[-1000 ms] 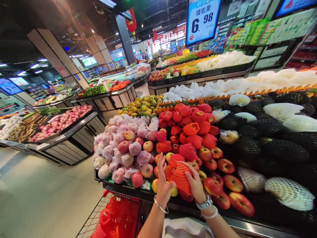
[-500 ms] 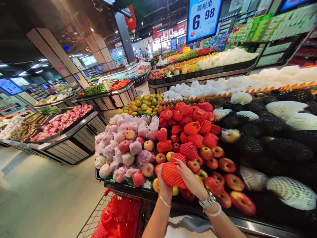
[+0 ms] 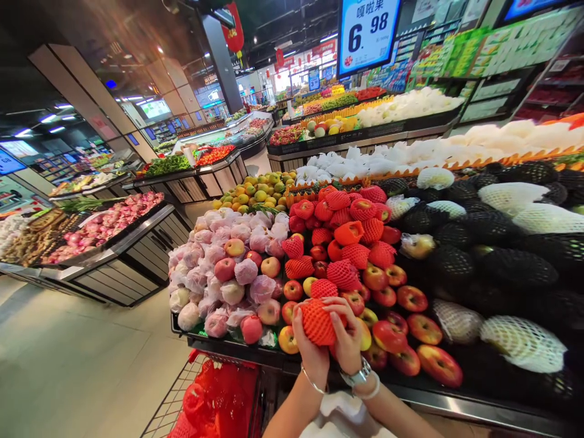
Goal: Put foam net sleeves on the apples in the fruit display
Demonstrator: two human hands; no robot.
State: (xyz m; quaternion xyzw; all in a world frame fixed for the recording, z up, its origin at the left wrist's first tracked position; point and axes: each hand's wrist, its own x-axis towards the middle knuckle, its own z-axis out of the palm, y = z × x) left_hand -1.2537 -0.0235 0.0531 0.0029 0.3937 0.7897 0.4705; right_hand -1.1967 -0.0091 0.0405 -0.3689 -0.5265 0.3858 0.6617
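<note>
Between my two hands is an apple in a red foam net, held just above the front of the fruit display. My left hand is closed round its left side. On the right side my right hand wraps it, fingers curled over the net; most of the fruit inside is hidden. Bare red apples lie to the right of my hands. Behind them sits a pile of apples in red nets. Pinkish fruit in thin wrap is heaped on the left.
A wire shopping cart with red netting inside stands below the display's front edge. White-netted fruit lies to the right. Mangoes are behind, and an onion stand is across the aisle. A price screen hangs above.
My right hand has closed in on the netted apple, its fingers now curled round the side. The left hand keeps its hold. The view has shifted slightly.
</note>
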